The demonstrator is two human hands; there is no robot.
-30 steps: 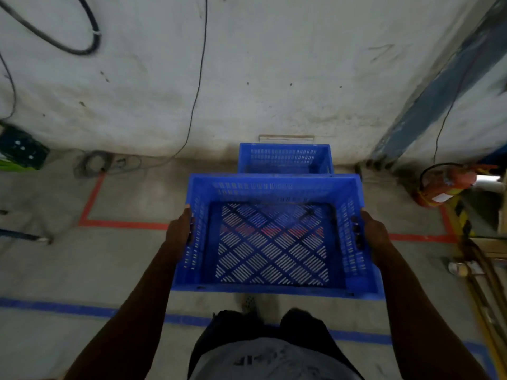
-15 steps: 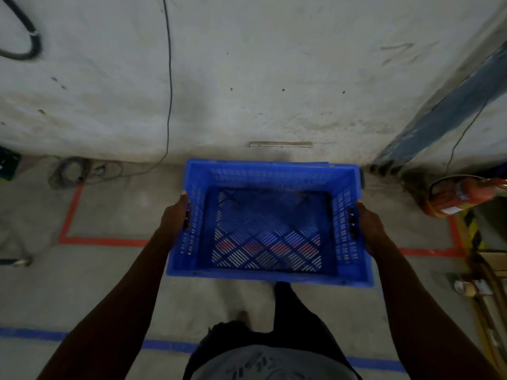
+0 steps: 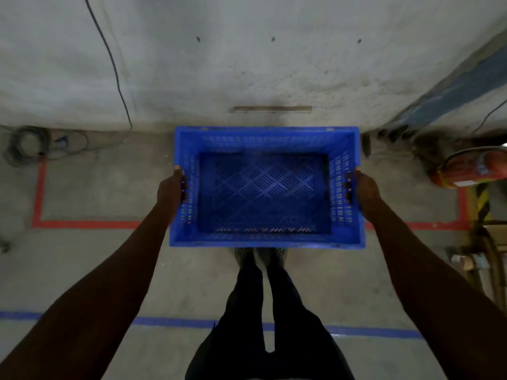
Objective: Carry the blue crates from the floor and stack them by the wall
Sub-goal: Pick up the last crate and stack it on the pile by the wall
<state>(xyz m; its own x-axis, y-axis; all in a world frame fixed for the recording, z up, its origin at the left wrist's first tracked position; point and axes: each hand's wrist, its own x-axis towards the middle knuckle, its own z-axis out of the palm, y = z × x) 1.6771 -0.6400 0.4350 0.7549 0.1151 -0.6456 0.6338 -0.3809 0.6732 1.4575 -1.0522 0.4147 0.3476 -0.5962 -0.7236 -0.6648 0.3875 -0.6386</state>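
The left hand (image 3: 170,191) grips the left side wall of the blue crate (image 3: 264,237), fingers curled through the handle slot so that the fingertips show inside the wall. The right hand (image 3: 366,194) grips the opposite wall the same way, its fingertips poking through the slot on that side. The crate sits squarely between the two hands, open top facing up, its perforated floor and slotted walls in plain view. Whether it hangs in the air or rests on another crate beneath cannot be told from above.

The crate's far rim lies close to the wall (image 3: 247,64), just below a thin strip (image 3: 272,109) fixed low on it. The person's shoes (image 3: 260,255) stand just behind the crate's near rim. Red floor tape (image 3: 87,224) runs out from behind the crate on both sides, and a blue tape line (image 3: 172,321) crosses the floor further back from it. Left of the crate, a cable (image 3: 115,69) drops down the wall to a coil (image 3: 24,146) on the floor. Right of the crate lies a red fire extinguisher (image 3: 472,171); its label is too blurred to read. No writing shows on the crate.
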